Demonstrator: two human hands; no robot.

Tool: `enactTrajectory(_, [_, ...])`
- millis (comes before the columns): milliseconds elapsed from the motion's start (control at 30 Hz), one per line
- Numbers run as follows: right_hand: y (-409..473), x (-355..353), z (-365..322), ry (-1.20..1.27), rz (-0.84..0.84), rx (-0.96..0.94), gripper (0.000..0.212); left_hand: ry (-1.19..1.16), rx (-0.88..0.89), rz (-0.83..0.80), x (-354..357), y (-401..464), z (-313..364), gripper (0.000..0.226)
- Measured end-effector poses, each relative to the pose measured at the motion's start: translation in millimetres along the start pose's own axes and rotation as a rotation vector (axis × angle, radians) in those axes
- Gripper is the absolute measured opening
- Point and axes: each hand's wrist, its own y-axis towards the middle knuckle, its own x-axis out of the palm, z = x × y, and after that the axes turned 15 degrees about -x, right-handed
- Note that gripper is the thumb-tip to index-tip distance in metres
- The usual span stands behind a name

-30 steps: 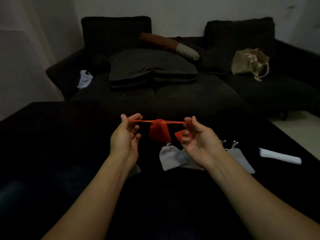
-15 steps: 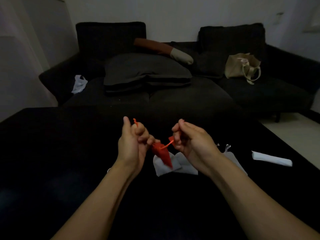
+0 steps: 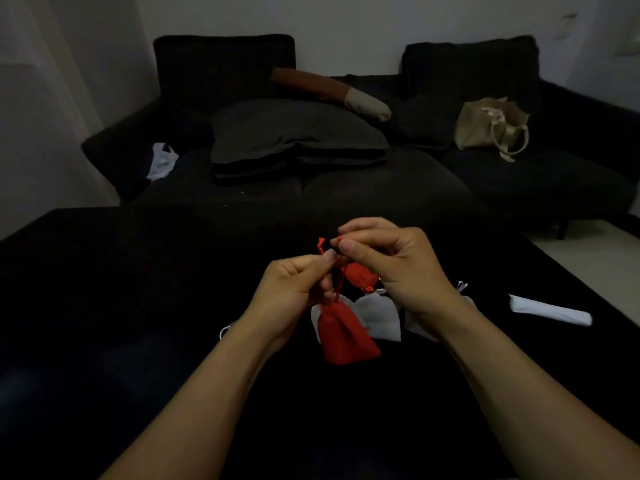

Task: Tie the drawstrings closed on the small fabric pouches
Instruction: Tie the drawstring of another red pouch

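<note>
A dark sofa (image 3: 346, 188) fills the far side of the room, with a dark grey cushion (image 3: 294, 133) lying on its seat and a brown and cream bolster (image 3: 332, 93) leaning behind it. On the sofa's right seat stands a beige tote bag (image 3: 488, 124); its mouth is open, but I cannot tell what is in it. A crumpled white plastic bag (image 3: 161, 161) lies by the sofa's left arm.

In front of me is a black tabletop (image 3: 138, 306). Near its right edge lies a white folded paper (image 3: 550, 310). Around the middle, grey pouches (image 3: 381, 315) lie flat, partly under my hands, and a second red pouch (image 3: 360, 276) sits just behind them, mouth gathered shut. Whether any pouch holds anything, I cannot tell.

The red pouch (image 3: 343, 336) I am working on hangs above the middle of the tabletop, in front of the grey ones, its neck gathered closed. It hangs from its red drawstring (image 3: 337, 284), which runs up between my hands. My left hand (image 3: 294, 289) has its fingers curled, pinching the drawstring just above the pouch's neck, with one crinkled cord end sticking up past the fingers. My right hand (image 3: 398, 268) is raised just beside it, thumb and forefinger pinching the other cord end.
</note>
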Motion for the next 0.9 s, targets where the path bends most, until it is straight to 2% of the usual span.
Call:
enactTrajectory(133, [0, 1, -2, 0.052, -0.123, 0.095, 0.014, 0.102, -0.061, -0.111, 0, -1, -1, 0.047])
enactTrajectory(233, [-1, 3, 0, 0.120, -0.066, 0.187, 0.016, 0.043, -0.129, -0.171, 2, -3, 0, 0.038])
enactTrajectory(433, [-3, 3, 8, 0.162, -0.063, 0.319, 0.015, -0.199, -0.241, -0.283, 10, -9, 6, 0.041])
enactTrajectory(600, [-3, 1, 10, 0.204, -0.075, 0.362, 0.020, 0.044, -0.150, -0.245, 9, -6, -1, 0.028])
enactTrajectory(733, [-3, -7, 7, 0.333, -0.126, 0.395, 0.022, -0.039, -0.138, -0.310, 5, -5, -2, 0.040])
enactTrajectory(900, [-3, -10, 9, 0.193, -0.158, 0.356, 0.017, 0.012, -0.168, -0.296, 1, -6, -3, 0.041])
